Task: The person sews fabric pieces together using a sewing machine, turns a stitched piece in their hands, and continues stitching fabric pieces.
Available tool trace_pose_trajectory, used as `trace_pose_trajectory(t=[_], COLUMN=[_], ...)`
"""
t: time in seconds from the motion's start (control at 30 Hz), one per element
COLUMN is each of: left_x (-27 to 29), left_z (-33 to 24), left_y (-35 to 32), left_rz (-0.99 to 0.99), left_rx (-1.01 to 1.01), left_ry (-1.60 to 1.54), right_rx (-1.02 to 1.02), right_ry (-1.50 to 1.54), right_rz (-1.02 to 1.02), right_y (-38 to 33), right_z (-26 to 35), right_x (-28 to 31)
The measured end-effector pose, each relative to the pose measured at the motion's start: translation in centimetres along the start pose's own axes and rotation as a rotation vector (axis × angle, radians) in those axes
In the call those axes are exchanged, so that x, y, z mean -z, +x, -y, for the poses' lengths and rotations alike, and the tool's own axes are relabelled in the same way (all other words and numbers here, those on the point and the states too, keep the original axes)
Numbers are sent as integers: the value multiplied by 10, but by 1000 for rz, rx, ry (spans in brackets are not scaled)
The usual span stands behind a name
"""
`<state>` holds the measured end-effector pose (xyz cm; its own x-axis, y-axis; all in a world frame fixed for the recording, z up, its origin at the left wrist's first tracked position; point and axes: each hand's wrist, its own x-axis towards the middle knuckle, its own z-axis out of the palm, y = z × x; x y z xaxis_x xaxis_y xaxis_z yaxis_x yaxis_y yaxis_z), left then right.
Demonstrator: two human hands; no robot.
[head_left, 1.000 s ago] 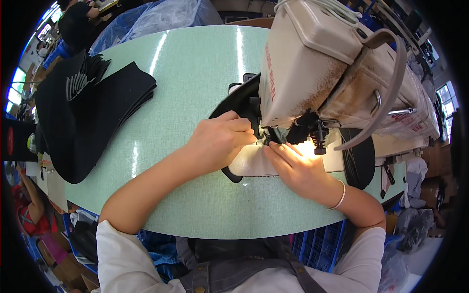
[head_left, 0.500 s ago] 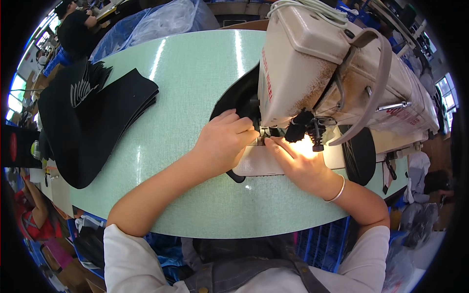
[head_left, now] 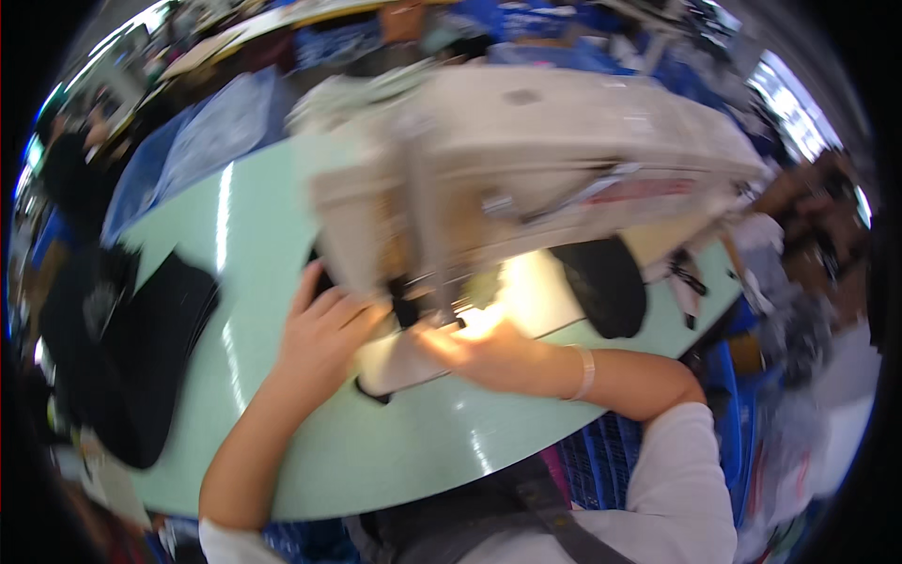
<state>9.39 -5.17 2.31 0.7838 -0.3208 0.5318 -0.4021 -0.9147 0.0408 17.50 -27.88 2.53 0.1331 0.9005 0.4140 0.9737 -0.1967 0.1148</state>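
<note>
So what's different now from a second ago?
The view has swung and blurred, so the sewing machine now sits more centrally. Left hand has shifted slightly left along the dark fabric, fingers flatter. Right hand stays by the lit needle area. The black pile stays at the left.

Red-and-white label strip [head_left: 648, 191] on sewing machine [head_left: 526, 179] side, blurred.

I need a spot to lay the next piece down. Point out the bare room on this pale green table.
Bare pale green table top lies between the stack of black fabric pieces and the left hand, and along the near edge below both forearms. Crowded: under the beige sewing machine, where the left hand and right hand press the work by the lit needle.
</note>
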Motion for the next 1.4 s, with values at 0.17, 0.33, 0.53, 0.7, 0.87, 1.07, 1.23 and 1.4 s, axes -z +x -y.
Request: trace_pose_trajectory(t=[0.17, 0.33, 0.53, 0.7, 0.87, 1.07, 1.23, 1.4], left_x=[5, 33, 36, 30, 30, 34, 36, 38], left_z=[26, 1, -22, -27, -25, -28, -30, -35], left_y=[-21, -8, 7, 3, -8, -3, -3, -6], left_rz=[-113, 136, 235, 314, 283, 350, 346, 364], left_rx=[83, -120, -153, -110, -55, -45, -46, -28], left_ry=[183, 92, 48, 38, 64, 65, 54, 125], right_rx=[58, 131, 158, -64, -71, -2, -1, 15], right_ry=[83, 50, 36, 291, 261, 180, 188, 265], right_rz=[-86, -351, -247, -232, -174, -264, -236, -250], right_y=[9, 15, 8, 1, 11, 11, 8, 11], right_z=[-2, -33, -49, -37, -28, -28, -34, -33], right_x=[-12, -7, 0, -3, -2, -8, -12, -16])
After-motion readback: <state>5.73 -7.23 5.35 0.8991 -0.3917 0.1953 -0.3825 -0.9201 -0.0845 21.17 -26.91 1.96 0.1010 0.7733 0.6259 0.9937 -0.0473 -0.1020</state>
